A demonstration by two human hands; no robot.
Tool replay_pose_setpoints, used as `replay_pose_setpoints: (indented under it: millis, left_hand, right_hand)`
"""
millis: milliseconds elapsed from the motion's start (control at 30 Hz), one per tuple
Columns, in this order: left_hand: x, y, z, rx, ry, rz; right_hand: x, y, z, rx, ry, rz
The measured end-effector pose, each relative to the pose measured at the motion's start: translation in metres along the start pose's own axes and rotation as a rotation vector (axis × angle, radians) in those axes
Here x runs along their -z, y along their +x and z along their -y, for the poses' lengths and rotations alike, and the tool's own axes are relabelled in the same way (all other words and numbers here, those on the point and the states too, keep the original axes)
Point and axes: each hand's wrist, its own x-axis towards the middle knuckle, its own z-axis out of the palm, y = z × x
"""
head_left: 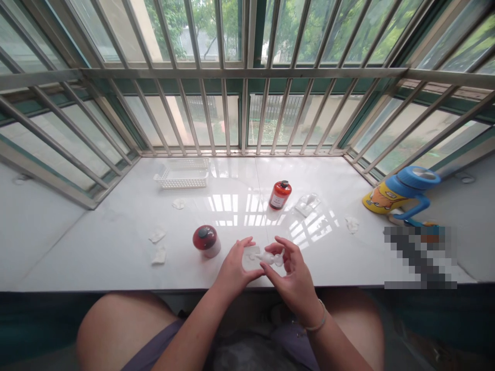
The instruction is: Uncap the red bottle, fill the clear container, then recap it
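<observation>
Item in hand: small clear packet (258, 256), at six o'clock on the sill (116, 242), pinched between my left hand (235, 268) and right hand (292, 273), both partly curled; step, apparently tearing it open; next needs a firm opposing pull.

White glossy sill (116, 242), barred bay window (247, 77), green trees (294, 31) outside, daylight glare on the surface

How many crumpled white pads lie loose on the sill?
4 that I can make out: two at left front, one below the white basket, one at right near the blue cup. Others may be hidden behind the hands.
</observation>
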Motion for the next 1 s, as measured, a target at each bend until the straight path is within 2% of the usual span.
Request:
replay_pose_setpoints:
  millis: [200,333,433,567,633,700,800,1000]
  left_hand:
    - [0.001,0.001,-0.001,0.013,0.035,-0.009]
    - [0.001,0.001,-0.001,0.024,0.048,-0.012]
    - [0.002,0.001,-0.001,0.009,0.050,-0.018]
    - [0.002,0.002,0.000,-0.012,0.055,-0.031]
    - [0.002,0.002,0.000,-0.015,0.057,-0.031]
    - [0.002,0.002,0.001,-0.018,0.056,-0.027]
    - [0.002,0.002,0.002,-0.015,0.055,-0.024]
    - [0.003,0.002,0.004,-0.040,0.081,-0.031]
  right_hand:
    - [0.037,0.009,-0.014,-0.082,-0.004,-0.187]
    - [0.073,0.024,-0.030,-0.076,-0.052,-0.324]
    - [0.115,0.037,-0.047,-0.047,-0.232,-0.466]
    - [0.186,0.052,-0.074,-0.027,-0.663,-0.695]
    - [0.218,0.059,-0.088,-0.012,-0.791,-0.775]
    - [0.243,0.066,-0.103,-0.042,-0.871,-0.796]
    - [0.262,0.074,-0.123,-0.095,-0.929,-0.756]
    - [0.264,0.075,-0.154,-0.168,-0.969,-0.594]
